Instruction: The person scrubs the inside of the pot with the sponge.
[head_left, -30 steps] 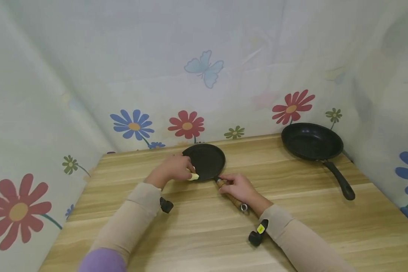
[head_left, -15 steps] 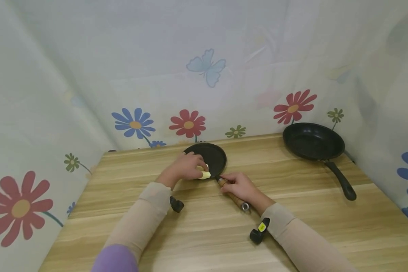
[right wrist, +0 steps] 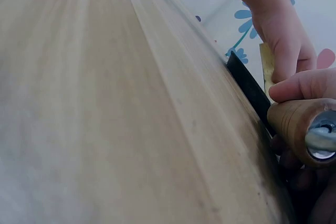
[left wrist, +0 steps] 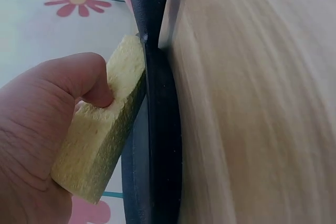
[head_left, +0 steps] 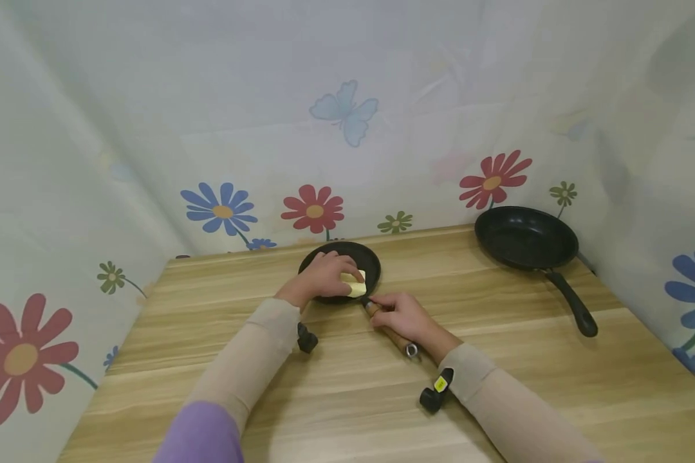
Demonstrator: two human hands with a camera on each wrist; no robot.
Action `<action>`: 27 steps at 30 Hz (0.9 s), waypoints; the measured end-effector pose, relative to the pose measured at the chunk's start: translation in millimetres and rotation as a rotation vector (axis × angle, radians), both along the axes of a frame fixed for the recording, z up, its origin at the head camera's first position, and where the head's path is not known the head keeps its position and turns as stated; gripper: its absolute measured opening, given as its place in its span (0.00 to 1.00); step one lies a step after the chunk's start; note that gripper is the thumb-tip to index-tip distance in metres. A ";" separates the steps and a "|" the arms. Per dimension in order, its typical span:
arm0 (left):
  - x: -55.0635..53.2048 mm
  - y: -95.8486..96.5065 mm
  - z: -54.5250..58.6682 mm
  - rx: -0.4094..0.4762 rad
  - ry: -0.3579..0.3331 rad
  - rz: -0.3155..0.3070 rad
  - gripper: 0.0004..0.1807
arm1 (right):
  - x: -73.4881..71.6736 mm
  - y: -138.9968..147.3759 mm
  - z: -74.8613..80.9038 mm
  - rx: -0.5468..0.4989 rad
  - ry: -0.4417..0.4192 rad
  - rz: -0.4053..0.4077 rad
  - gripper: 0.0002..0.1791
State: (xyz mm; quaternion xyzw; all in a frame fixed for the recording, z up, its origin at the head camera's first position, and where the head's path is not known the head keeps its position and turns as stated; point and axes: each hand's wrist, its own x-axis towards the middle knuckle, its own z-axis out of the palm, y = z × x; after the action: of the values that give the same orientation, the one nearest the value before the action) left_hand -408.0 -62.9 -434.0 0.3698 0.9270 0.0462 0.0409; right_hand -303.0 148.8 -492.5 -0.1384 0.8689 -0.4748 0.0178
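Observation:
My left hand pinches a pale yellow sponge inside a small flat black pan. In the left wrist view, the thumb presses into the yellow side of the sponge. Its darker greenish face is tilted toward the pan, near the handle end. The pan's wooden handle is gripped by my right hand, close to the metal collar. The right wrist view shows the handle end-on with its metal hanging ring. My left fingers hide part of the sponge and pan.
A larger, deeper black frying pan stands at the back right, its black handle pointing toward the front right. Flower-printed sheets enclose the wooden table at the back and sides.
My left hand has slid the sponge rightward and slightly back across the pan, from its left front edge to near the handle. The right hand keeps its hold on the handle.

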 end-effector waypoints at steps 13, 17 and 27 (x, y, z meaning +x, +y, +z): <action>-15.2 8.4 -3.5 0.055 -0.041 -0.036 0.21 | -0.2 -2.0 2.0 0.008 -0.003 -0.005 0.30; -19.6 9.6 -8.4 0.092 -0.047 -0.035 0.22 | -0.5 -2.1 3.9 0.020 -0.005 0.001 0.30; -33.5 16.2 -16.2 0.118 -0.080 -0.053 0.23 | -2.4 -2.4 4.0 0.020 -0.013 0.005 0.31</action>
State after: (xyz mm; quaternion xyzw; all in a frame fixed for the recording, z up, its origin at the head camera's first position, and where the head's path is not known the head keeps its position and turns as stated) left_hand -441.5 -46.7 -450.2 0.3939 0.9102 0.1144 0.0573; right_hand -305.4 146.4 -488.5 -0.1374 0.8732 -0.4669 0.0259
